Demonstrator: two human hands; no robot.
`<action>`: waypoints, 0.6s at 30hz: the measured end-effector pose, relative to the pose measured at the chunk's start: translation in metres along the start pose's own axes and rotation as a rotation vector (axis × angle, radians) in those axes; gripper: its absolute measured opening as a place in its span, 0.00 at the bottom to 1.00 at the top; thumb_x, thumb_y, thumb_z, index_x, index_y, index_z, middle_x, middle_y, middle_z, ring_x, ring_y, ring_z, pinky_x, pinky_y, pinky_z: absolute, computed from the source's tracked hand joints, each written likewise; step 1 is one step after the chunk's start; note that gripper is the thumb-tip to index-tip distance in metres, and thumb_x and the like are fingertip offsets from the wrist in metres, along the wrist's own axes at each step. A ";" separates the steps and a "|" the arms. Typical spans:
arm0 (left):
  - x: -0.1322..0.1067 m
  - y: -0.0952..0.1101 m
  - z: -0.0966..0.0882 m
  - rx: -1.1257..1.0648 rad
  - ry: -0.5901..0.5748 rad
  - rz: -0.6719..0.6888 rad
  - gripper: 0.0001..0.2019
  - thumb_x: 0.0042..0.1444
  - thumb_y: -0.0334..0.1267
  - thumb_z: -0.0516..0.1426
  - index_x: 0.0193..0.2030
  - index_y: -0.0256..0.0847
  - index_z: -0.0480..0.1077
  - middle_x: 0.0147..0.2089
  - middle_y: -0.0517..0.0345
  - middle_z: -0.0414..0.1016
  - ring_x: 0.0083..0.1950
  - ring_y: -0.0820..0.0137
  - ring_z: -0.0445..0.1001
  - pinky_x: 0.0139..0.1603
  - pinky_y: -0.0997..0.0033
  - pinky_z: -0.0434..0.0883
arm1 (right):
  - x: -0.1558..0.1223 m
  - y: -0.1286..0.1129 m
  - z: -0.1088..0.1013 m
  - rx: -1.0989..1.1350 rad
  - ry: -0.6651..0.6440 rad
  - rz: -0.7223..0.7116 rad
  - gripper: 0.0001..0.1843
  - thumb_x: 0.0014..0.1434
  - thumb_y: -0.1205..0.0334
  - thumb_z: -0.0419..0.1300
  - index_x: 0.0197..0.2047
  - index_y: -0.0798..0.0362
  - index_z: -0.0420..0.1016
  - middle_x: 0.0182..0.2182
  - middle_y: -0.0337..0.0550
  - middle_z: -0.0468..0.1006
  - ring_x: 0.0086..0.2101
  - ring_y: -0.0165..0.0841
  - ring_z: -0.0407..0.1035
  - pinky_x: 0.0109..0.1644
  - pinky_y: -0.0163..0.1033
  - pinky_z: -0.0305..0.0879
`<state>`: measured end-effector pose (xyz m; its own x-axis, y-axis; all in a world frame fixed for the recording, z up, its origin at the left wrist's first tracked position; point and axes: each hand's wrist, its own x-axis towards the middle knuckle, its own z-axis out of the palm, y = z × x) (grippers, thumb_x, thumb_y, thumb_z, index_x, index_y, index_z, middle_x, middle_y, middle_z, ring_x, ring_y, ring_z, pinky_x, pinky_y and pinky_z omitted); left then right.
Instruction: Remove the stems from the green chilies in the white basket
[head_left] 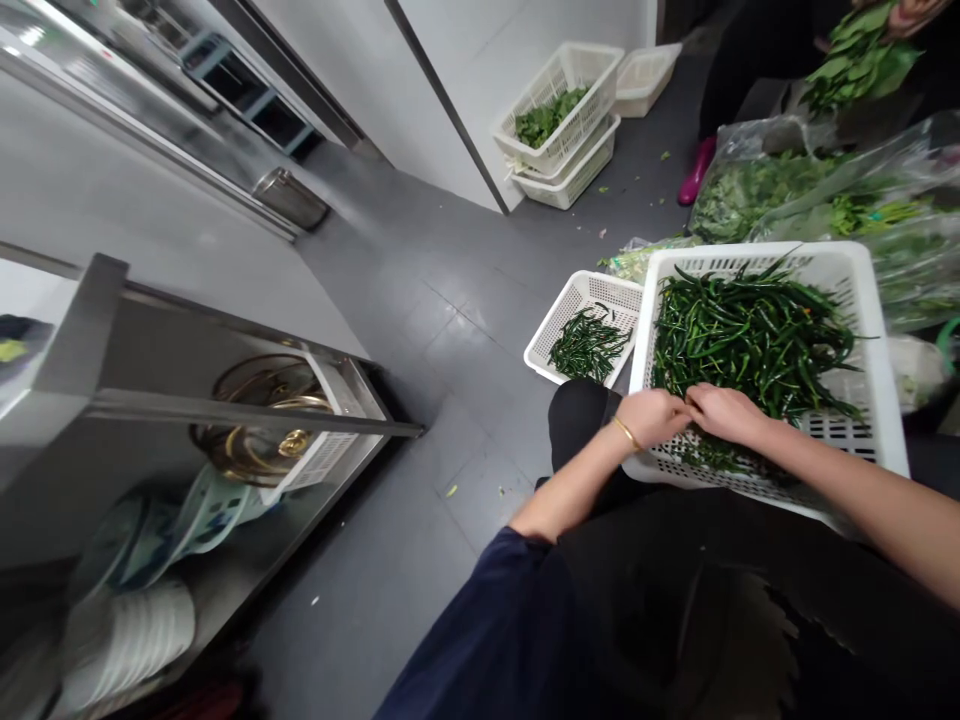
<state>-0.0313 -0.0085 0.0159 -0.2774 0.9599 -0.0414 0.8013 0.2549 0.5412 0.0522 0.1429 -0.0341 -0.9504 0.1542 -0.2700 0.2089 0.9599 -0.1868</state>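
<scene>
Both L hand & R hand pinch green chillies at near edge of basket.

Chillies fill the basket; a smaller basket sits left.

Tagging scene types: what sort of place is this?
Probably a restaurant kitchen's prep area: a stainless steel rack holding stacked white dishes, and a large white basket of green chillies under the left hand and right hand, more produce baskets on the tiled floor.
</scene>
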 end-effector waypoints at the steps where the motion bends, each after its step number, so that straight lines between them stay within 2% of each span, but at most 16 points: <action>1: -0.003 0.006 0.016 0.055 -0.061 0.027 0.10 0.54 0.39 0.53 0.28 0.42 0.74 0.30 0.54 0.74 0.32 0.70 0.70 0.34 0.74 0.63 | 0.005 -0.001 -0.003 0.064 0.050 0.041 0.17 0.62 0.57 0.44 0.42 0.57 0.70 0.38 0.53 0.76 0.37 0.39 0.72 0.40 0.40 0.65; 3: -0.009 0.014 0.040 0.104 -0.171 0.088 0.10 0.53 0.40 0.54 0.24 0.42 0.72 0.28 0.54 0.72 0.30 0.70 0.69 0.31 0.75 0.62 | 0.022 -0.009 -0.008 0.232 0.064 0.182 0.20 0.62 0.54 0.44 0.48 0.59 0.66 0.34 0.53 0.77 0.33 0.37 0.73 0.37 0.38 0.65; 5: -0.014 0.015 0.053 0.097 -0.244 0.118 0.10 0.54 0.41 0.54 0.25 0.43 0.72 0.28 0.56 0.72 0.29 0.71 0.68 0.31 0.76 0.61 | 0.042 -0.021 -0.009 0.422 -0.035 0.323 0.23 0.61 0.53 0.46 0.51 0.63 0.64 0.28 0.52 0.77 0.25 0.35 0.72 0.31 0.36 0.65; 7: -0.018 0.013 0.055 0.080 -0.248 0.074 0.10 0.55 0.41 0.53 0.27 0.44 0.72 0.29 0.57 0.73 0.30 0.72 0.68 0.31 0.76 0.61 | 0.059 -0.032 -0.006 0.564 -0.120 0.384 0.21 0.60 0.55 0.48 0.46 0.65 0.67 0.22 0.50 0.76 0.19 0.33 0.69 0.26 0.35 0.64; 10: -0.021 0.006 0.050 0.020 -0.191 -0.022 0.10 0.56 0.41 0.51 0.31 0.43 0.72 0.29 0.58 0.72 0.30 0.72 0.68 0.31 0.76 0.61 | 0.066 -0.038 0.001 0.690 -0.096 0.406 0.14 0.57 0.60 0.51 0.37 0.62 0.72 0.19 0.49 0.74 0.17 0.32 0.68 0.24 0.34 0.63; 14: -0.017 0.000 0.049 -0.123 -0.100 -0.149 0.08 0.54 0.39 0.52 0.34 0.42 0.72 0.27 0.59 0.70 0.30 0.72 0.67 0.34 0.75 0.63 | 0.043 -0.021 0.008 0.831 -0.060 0.438 0.10 0.55 0.62 0.52 0.30 0.58 0.71 0.17 0.45 0.74 0.15 0.31 0.67 0.20 0.33 0.62; 18: -0.001 0.002 0.061 -0.253 0.117 -0.334 0.14 0.50 0.39 0.56 0.44 0.38 0.68 0.33 0.55 0.70 0.35 0.70 0.69 0.38 0.72 0.66 | -0.004 0.005 0.012 0.975 -0.029 0.415 0.10 0.57 0.59 0.51 0.35 0.57 0.68 0.23 0.44 0.76 0.19 0.30 0.70 0.22 0.32 0.64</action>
<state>0.0033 -0.0013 -0.0343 -0.5693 0.8062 -0.1610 0.5063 0.4981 0.7040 0.0598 0.1447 -0.0456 -0.7591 0.4090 -0.5064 0.6225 0.2285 -0.7485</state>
